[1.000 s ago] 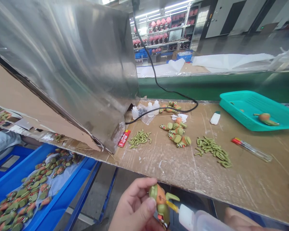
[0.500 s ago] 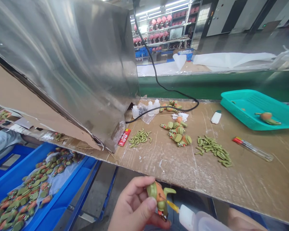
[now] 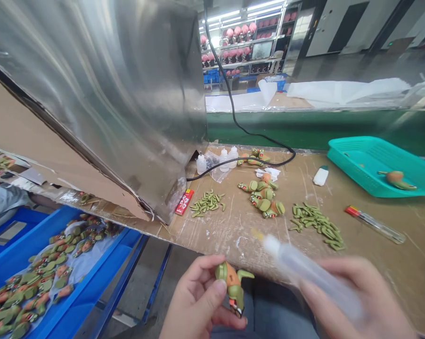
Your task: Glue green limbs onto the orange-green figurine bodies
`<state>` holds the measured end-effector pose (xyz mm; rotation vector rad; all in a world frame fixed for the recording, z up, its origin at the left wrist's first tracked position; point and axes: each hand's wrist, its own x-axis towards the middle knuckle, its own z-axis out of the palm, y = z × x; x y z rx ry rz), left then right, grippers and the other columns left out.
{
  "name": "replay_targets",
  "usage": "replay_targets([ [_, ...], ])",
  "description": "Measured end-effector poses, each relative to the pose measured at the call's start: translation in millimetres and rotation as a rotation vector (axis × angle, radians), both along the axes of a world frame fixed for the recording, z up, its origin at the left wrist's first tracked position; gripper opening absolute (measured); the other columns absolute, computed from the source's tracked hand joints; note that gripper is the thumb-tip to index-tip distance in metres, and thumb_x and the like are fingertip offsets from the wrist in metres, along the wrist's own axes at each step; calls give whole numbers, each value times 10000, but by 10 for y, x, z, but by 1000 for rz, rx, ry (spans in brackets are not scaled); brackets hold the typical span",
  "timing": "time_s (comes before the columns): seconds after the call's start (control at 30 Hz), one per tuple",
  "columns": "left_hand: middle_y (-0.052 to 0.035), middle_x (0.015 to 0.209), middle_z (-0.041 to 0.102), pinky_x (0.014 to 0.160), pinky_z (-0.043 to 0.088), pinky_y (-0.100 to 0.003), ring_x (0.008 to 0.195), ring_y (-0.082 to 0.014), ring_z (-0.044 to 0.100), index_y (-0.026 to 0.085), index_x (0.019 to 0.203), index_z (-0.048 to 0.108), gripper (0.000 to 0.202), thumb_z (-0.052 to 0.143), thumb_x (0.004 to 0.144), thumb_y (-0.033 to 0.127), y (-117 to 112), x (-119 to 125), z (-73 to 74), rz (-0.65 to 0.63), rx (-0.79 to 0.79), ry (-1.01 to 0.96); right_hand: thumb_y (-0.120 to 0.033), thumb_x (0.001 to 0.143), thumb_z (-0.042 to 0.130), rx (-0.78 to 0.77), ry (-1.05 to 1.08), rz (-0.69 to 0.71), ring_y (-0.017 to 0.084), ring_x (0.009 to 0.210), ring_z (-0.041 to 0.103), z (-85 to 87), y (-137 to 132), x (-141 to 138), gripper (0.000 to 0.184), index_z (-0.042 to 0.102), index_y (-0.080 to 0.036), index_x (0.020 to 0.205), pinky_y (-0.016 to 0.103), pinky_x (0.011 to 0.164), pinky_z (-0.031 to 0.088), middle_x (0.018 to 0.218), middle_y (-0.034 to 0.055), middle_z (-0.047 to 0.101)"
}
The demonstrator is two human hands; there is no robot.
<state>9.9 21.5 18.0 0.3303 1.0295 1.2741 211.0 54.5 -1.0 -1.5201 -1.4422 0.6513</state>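
Observation:
At the table's front edge, my left hand point(image 3: 198, 299) pinches a small green and orange toy figure point(image 3: 232, 281) between thumb and fingers. The figure is tipped head down, and one thin green limb sticks out to the right. My right hand point(image 3: 354, 292) is wrapped around a translucent squeeze bottle point(image 3: 304, 266) with a white cap and a yellowish tip. The bottle is blurred by motion and held above the table edge, its tip apart from the figure. Behind it lie a right pile of small green curved pieces point(image 3: 318, 223) and a left pile of similar pieces point(image 3: 208, 203).
Several figures point(image 3: 264, 195) lie mid-table on brown cardboard point(image 3: 212, 245). A teal basket point(image 3: 354, 181) holds one figure. Small bottles point(image 3: 224, 160), a red box point(image 3: 184, 202) and a knife-like tool point(image 3: 375, 223) lie around. A metal panel point(image 3: 127, 94) rises left, above a blue crate point(image 3: 88, 292) of figures.
My right hand has lifted the squeeze bottle up and away, so its tip no longer meets the figure. My left hand keeps its hold, with the figure turned slightly.

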Motion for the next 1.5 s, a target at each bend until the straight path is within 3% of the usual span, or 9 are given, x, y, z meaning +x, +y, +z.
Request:
replay_targets([
  [0.2, 9, 720, 714, 451, 599, -284, 486, -138, 664, 222, 866, 709, 304, 817, 592, 297, 11, -79, -71, -7, -18, -32, -430, 755, 603, 20, -65, 75, 255, 848, 637, -321, 739, -142, 412, 424, -206, 1052, 398, 729, 512, 966, 101, 656],
  [0.3, 11, 692, 708, 436, 597, -284, 488, -145, 663, 214, 866, 709, 312, 820, 586, 295, 17, -157, -89, 48, -22, -22, -456, 734, 639, 168, -142, -65, 290, 952, 567, -264, 680, -167, 544, 445, -158, 1145, 437, 790, 465, 1139, 161, 553],
  [0.37, 14, 680, 698, 416, 594, -280, 515, -146, 657, 205, 854, 707, 319, 830, 572, 286, 37, -193, -87, 104, -22, -12, -409, 797, 601, 339, -263, -103, 277, 949, 536, -141, 577, -261, 439, 479, -144, 1126, 414, 795, 445, 1134, 160, 526],
  [0.43, 14, 676, 693, 404, 590, -272, 528, -140, 646, 196, 848, 703, 324, 836, 564, 276, 63, -207, -73, 138, -11, -13, -326, 873, 520, 439, -409, 23, 230, 875, 552, -52, 554, -443, 225, 527, -164, 1030, 359, 773, 446, 998, 109, 576],
  [0.53, 11, 671, 697, 411, 588, -272, 525, -141, 644, 196, 851, 701, 335, 839, 558, 283, 85, -206, -46, 134, 9, -26, -229, 896, 475, 350, -551, 251, 182, 809, 576, -92, 759, -804, 112, 574, -183, 923, 296, 738, 463, 854, 45, 604],
  [0.77, 8, 665, 713, 404, 581, -270, 483, -141, 649, 197, 844, 704, 337, 842, 550, 286, 46, -302, -68, 166, 17, 3, -210, 865, 560, 132, -761, 152, 171, 826, 549, -326, 1208, -1188, 64, 571, -150, 846, 362, 756, 457, 859, 13, 563],
  [1.03, 11, 648, 684, 390, 581, -266, 490, -114, 602, 163, 867, 680, 367, 845, 556, 266, 103, -291, -102, 223, -7, 43, -115, 855, 488, 145, -638, 382, 198, 795, 554, -339, 1029, -989, 98, 548, -156, 789, 354, 722, 457, 783, 41, 586],
  [1.3, 22, 674, 669, 415, 589, -283, 489, -120, 622, 191, 852, 695, 353, 835, 557, 326, 37, -221, -99, 110, 15, 21, -266, 894, 514, 87, -75, 669, 110, 724, 612, 293, 324, -659, 98, 600, -269, 847, 185, 615, 488, 801, -38, 624],
  [1.5, 7, 689, 706, 438, 588, -264, 508, -124, 646, 203, 874, 695, 323, 821, 591, 296, -1, -151, -86, 37, 87, -4, -158, 877, 522, 198, -124, 756, 117, 753, 595, 359, 201, -622, 107, 589, -241, 884, 202, 645, 497, 800, -13, 601],
])
